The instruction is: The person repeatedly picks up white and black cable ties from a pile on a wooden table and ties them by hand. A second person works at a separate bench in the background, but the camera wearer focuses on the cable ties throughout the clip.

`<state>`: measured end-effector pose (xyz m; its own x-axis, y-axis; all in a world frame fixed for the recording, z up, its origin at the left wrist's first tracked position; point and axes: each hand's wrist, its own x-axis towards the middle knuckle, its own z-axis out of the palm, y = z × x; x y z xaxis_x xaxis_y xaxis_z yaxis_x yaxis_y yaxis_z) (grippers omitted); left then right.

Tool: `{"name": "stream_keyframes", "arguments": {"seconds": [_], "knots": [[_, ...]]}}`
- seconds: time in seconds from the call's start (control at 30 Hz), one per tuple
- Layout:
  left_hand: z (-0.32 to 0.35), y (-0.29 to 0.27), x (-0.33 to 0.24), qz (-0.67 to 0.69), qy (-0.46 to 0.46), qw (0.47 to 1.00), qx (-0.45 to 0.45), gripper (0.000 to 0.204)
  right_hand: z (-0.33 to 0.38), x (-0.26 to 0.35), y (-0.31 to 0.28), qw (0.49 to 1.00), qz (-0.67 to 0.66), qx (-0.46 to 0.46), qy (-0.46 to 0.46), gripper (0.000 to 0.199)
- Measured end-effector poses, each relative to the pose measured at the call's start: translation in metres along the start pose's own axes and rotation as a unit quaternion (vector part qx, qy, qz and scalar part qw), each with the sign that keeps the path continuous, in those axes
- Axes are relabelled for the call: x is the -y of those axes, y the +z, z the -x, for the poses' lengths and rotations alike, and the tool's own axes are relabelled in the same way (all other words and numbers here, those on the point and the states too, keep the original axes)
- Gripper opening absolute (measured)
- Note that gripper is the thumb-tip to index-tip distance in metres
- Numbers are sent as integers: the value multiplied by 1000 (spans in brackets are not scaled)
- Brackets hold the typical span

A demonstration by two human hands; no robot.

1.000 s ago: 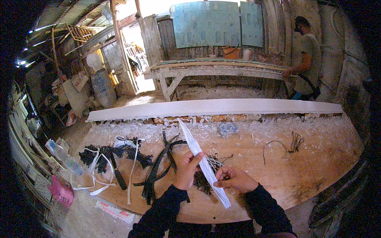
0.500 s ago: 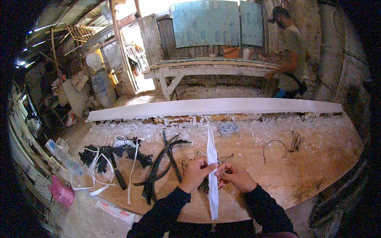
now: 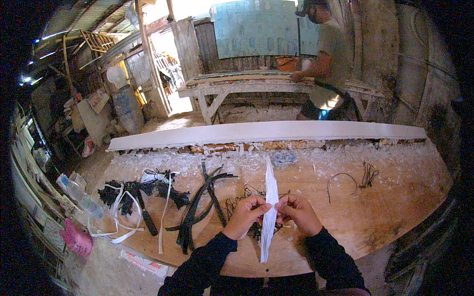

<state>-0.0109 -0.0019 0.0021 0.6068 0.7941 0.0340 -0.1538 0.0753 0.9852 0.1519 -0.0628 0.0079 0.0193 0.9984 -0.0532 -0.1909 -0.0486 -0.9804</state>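
Observation:
A long, creased white strip [image 3: 270, 185], tapering at both ends, hangs between my hands above the wooden tabletop. My left hand [image 3: 243, 217] pinches its left edge at mid-length, thumb on top. My right hand [image 3: 299, 214] is closed on the opposite edge at about the same height. Whether the strip is cloth or plastic, I cannot tell. Beneath my hands lies a tangle of thin dark cords [image 3: 253, 191], partly hidden by them. Left of it, several flat black strips [image 3: 190, 214] lie crossed in a loose pile.
Farther left are bunched black ties [image 3: 126, 195], looped white strips [image 3: 117, 217] and a dark handle-like rod [image 3: 149, 222]. A long white moulding [image 3: 266, 130] borders the far side. Thin wire [image 3: 368, 175] lies right. A person [image 3: 328, 54] stands at the back bench [image 3: 232, 89].
The white strip has tilted, its top shifting right and its lower end rising. My right hand has moved slightly up and right. The person behind has moved left along the bench.

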Motion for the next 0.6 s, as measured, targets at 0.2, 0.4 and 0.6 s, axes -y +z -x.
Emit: {"name": "stream_keyframes", "arguments": {"seconds": [0.2, 0.4, 0.6], "knots": [[2, 2, -2, 1, -4, 1000, -21, 13, 0, 1, 1, 1000, 16, 17, -15, 11], [2, 0, -5, -20, 25, 999, -26, 13, -1, -3, 2, 995, 88, 51, -8, 11], [-1, -1, 1, 42, -17, 998, -39, 14, 0, -4, 0, 998, 63, 12, 17, 11]]}}
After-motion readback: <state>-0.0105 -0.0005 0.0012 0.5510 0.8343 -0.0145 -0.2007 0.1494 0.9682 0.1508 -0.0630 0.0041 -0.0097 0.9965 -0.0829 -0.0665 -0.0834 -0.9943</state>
